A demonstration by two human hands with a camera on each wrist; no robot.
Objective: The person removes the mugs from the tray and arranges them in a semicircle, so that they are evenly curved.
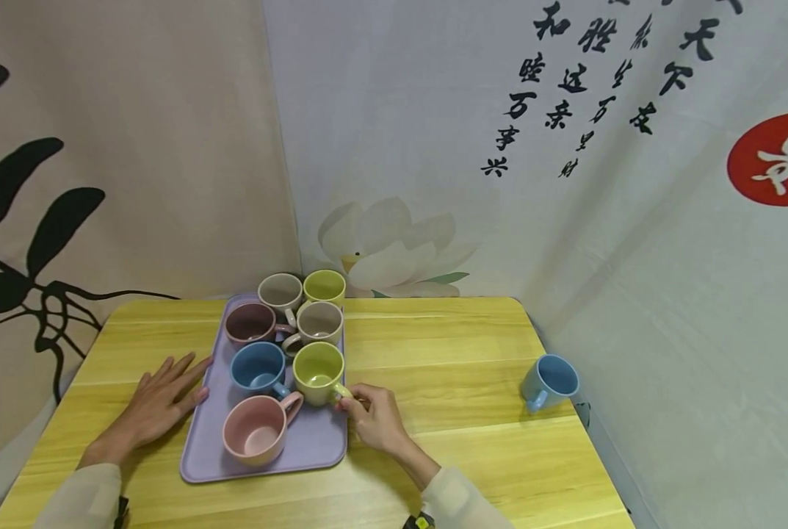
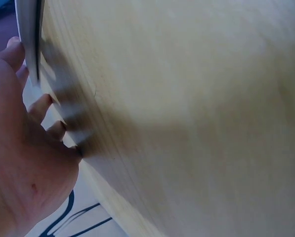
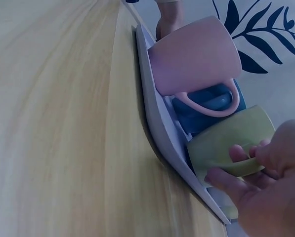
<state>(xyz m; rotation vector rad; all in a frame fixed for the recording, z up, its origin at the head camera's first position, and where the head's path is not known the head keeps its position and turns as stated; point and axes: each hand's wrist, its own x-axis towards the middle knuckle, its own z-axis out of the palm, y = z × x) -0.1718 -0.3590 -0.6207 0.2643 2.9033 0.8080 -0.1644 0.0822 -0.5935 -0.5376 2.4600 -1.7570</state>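
A lavender tray point(image 1: 314, 444) on the table carries several mugs. My right hand point(image 1: 375, 417) pinches the handle of a yellow-green mug point(image 1: 318, 367) near the tray's right edge; in the right wrist view that mug point(image 3: 226, 143) sits on the tray beside the others. My left hand point(image 1: 162, 400) lies with fingers spread at the tray's left edge, thumb and a fingertip touching its rim. Nearest the front stands a pink mug point(image 1: 255, 432), with a blue mug point(image 1: 258, 369) behind it. Farther back are a maroon mug point(image 1: 251, 323), two greyish mugs and another yellow-green mug point(image 1: 324, 286).
A second blue mug point(image 1: 549, 382) stands alone by the right edge of the wooden table point(image 1: 446, 353). Cloth hangings with writing and printed plants rise behind the table. Dark cables point(image 2: 83, 219) show below the table edge in the left wrist view.
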